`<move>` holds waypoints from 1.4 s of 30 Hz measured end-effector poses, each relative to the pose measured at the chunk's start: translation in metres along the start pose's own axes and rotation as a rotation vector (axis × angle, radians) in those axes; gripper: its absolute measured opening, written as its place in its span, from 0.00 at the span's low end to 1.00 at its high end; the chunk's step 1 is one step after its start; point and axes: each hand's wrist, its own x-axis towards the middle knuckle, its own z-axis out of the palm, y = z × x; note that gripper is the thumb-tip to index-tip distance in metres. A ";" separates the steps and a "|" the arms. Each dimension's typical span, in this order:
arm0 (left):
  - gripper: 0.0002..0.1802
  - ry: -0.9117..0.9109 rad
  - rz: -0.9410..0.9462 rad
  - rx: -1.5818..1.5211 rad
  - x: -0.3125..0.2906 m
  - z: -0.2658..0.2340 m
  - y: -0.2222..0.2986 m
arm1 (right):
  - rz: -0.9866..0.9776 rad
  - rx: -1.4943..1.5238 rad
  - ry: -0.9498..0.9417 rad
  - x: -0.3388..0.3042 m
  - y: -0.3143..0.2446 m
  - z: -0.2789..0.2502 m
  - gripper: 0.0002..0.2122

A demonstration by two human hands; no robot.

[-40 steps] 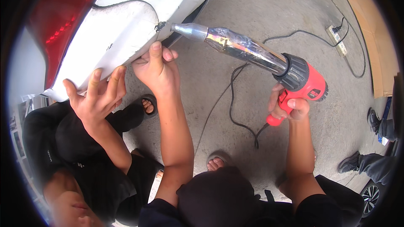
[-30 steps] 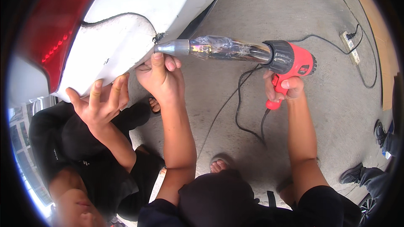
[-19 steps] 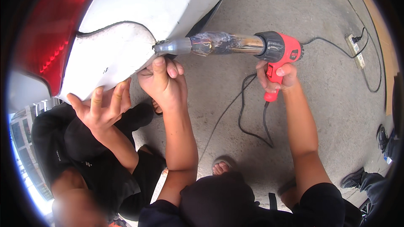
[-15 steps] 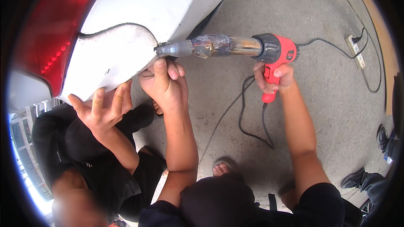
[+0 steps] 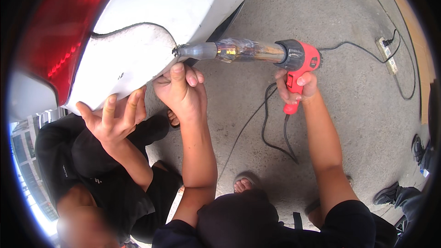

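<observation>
A red and black heat gun (image 5: 303,59) with a long, heat-stained metal nozzle is gripped by its handle in my right hand (image 5: 301,86). It points left, and its narrow tip is at a dark, rough spot (image 5: 177,50) on the edge of a white car bumper panel (image 5: 126,57). Just below that tip, my left hand (image 5: 180,89) has its thumb pressed at the panel's lower edge with the fingers curled behind. Another person's hand (image 5: 117,117) supports the same panel further left, fingers spread against its underside. A curved dark gap runs along the panel's top.
A red tail light (image 5: 76,32) borders the panel on the left. The gun's black cord (image 5: 268,133) loops over the concrete floor, and a power strip (image 5: 387,56) lies to the right. A person in black (image 5: 92,156) crouches at lower left; another's shoe (image 5: 386,195) shows at right.
The bumper and nozzle tip sit slightly further right in the picture, while the gun's body sits slightly further left. Both my hands keep their holds.
</observation>
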 end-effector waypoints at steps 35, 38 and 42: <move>0.07 -0.032 0.035 -0.008 0.000 -0.004 -0.003 | 0.023 -0.098 0.038 -0.012 -0.012 0.012 0.28; 0.07 -0.012 0.029 -0.022 0.000 -0.004 -0.002 | 0.037 -0.046 0.070 -0.009 -0.013 0.012 0.29; 0.08 -0.098 0.059 0.034 -0.001 -0.007 -0.002 | 0.002 -0.016 0.033 -0.011 -0.012 0.014 0.28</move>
